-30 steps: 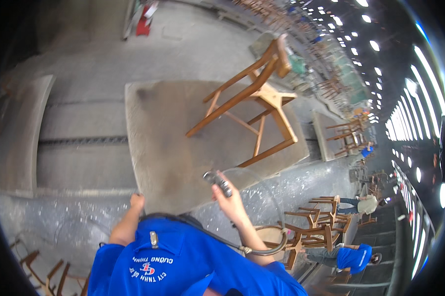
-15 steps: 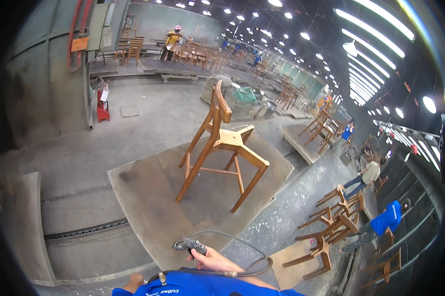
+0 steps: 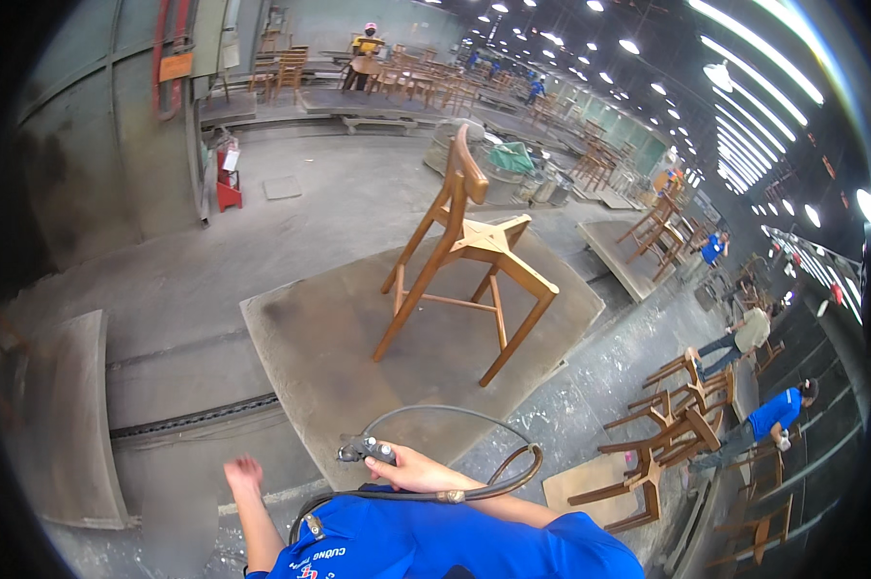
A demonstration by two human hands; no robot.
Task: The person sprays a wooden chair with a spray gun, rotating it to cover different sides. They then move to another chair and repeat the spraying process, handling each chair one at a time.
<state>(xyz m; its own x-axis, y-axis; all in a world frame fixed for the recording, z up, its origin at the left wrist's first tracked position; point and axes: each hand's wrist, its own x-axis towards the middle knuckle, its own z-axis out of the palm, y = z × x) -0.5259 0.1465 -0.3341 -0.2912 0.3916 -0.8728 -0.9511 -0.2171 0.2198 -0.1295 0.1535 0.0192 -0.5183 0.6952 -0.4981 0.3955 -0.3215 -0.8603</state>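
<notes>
My right hand (image 3: 401,470) is closed around a dark spray gun (image 3: 366,450), held low in front of my body. A thin hose (image 3: 435,409) loops from the gun over my right forearm. My left hand (image 3: 243,473) is raised at the lower left, apart from any object; its fingers are too smeared to read. Beyond the gun, a brown wooden chair frame (image 3: 455,241) stands upright on a large flat board (image 3: 329,328). Its curved backrest is on top, and a paler cross-shaped seat frame shows, with no seat on it. Neither hand touches the chair.
A chain track (image 3: 194,417) runs along the floor left of the board. At the right, several wooden chair frames (image 3: 648,463) stand near a person in blue (image 3: 773,415). Another board with chairs (image 3: 619,256) lies beyond. A red stand (image 3: 229,183) is by the left wall.
My left hand has risen into fuller view at the lower left. The view has shifted, so the chair sits further right and higher. The spray gun stays in my right hand.
</notes>
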